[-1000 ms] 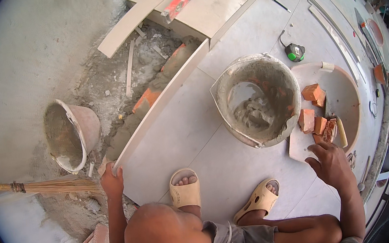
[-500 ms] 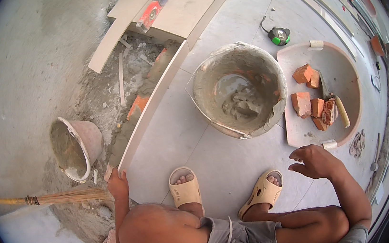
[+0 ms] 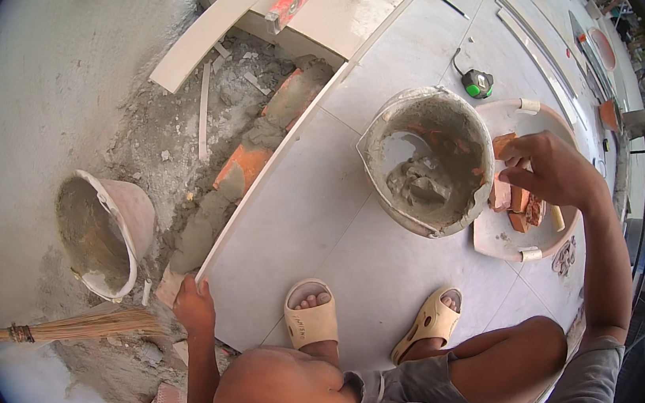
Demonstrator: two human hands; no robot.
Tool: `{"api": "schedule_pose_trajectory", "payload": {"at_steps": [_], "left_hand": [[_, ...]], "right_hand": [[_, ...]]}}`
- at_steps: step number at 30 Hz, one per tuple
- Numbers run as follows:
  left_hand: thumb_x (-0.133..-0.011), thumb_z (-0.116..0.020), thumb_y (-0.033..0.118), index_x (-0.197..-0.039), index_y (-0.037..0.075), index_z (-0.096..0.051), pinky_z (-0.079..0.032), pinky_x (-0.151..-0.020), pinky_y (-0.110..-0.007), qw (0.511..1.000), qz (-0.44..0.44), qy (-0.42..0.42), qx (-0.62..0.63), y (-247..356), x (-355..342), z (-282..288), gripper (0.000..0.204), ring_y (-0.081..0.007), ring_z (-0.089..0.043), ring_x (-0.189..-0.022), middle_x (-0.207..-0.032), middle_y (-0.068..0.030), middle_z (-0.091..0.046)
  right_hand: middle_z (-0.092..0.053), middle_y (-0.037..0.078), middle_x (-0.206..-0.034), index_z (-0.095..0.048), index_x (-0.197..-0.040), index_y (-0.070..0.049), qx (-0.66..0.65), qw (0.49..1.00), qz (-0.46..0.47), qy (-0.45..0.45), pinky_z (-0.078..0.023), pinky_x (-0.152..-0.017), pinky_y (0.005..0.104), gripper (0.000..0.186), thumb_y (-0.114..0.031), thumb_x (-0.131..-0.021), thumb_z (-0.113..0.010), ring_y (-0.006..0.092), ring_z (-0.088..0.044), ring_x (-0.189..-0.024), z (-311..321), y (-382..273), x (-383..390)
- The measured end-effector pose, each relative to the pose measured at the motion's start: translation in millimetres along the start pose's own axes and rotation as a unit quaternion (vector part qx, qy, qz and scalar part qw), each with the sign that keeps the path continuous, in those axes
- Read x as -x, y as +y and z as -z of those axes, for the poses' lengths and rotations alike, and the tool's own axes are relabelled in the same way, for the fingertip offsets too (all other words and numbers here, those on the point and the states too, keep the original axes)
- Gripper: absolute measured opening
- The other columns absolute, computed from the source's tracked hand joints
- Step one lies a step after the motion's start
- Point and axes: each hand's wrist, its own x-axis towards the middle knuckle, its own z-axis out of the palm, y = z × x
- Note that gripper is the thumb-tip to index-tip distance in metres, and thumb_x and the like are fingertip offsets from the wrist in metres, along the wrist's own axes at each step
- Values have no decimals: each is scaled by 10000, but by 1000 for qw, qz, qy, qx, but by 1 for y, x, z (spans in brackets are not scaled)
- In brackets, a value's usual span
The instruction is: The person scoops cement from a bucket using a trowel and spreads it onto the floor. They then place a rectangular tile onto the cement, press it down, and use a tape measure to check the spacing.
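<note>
My left hand (image 3: 193, 305) is closed around the near end of a long, narrow tile strip (image 3: 261, 188) standing on edge along a bed of mortar and orange bricks (image 3: 242, 169). Over on the right, my right hand (image 3: 543, 168) hovers above a pale pink tub (image 3: 489, 249), thumb and fingers apart, with nothing seen in it. Broken brick pieces (image 3: 520, 200) lie in the tub, partly hidden by the hand. A large bucket (image 3: 389, 216) holding wet grey mortar (image 3: 420, 182) stands just left of the tub.
A smaller bucket (image 3: 133, 211) lies tipped at the left, above a straw broom (image 3: 90, 328). A red spirit level (image 3: 292, 4) rests on the tiled step (image 3: 365, 13). Beyond the large bucket are a tape measure (image 3: 477, 83) and long strips (image 3: 531, 38).
My right hand has moved up and forward from beside the tub to over the bricks. The left hand stays on the tile strip. The view has shifted and turned slightly.
</note>
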Motion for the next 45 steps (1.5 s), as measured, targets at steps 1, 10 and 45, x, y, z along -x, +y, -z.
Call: {"api": "schedule_pose_trajectory", "payload": {"at_steps": [1,10,45], "left_hand": [[-887,-703,242,-1101,22,-627,-521,-783,-504,1000,6,-3,0,2,2,8,316,-418,-664,-920,-1008,-209,-688],[-891,-701,221,-1085,64,-613,-530,-748,-469,999,13,-46,25,56,-7,39,265,-359,-673,-909,-995,-145,-680],[-940,-650,338,-1099,32,-626,-554,-846,-468,933,61,-222,-277,155,-85,76,346,-365,-706,-970,-1027,-198,-715]], "right_hand": [[-731,211,-943,-693,-1026,72,21,1000,14,16,-573,-822,397,288,-168,-870,-727,300,-731,-895,15,-10,-21],[-733,222,-965,-695,-1017,74,105,989,45,92,-562,-818,395,330,-234,-896,-692,313,-727,-902,89,-50,-106],[-613,152,-735,-663,-794,32,-568,822,-19,35,-505,-590,402,735,-660,-954,-473,247,-596,-638,39,213,-306]]}}
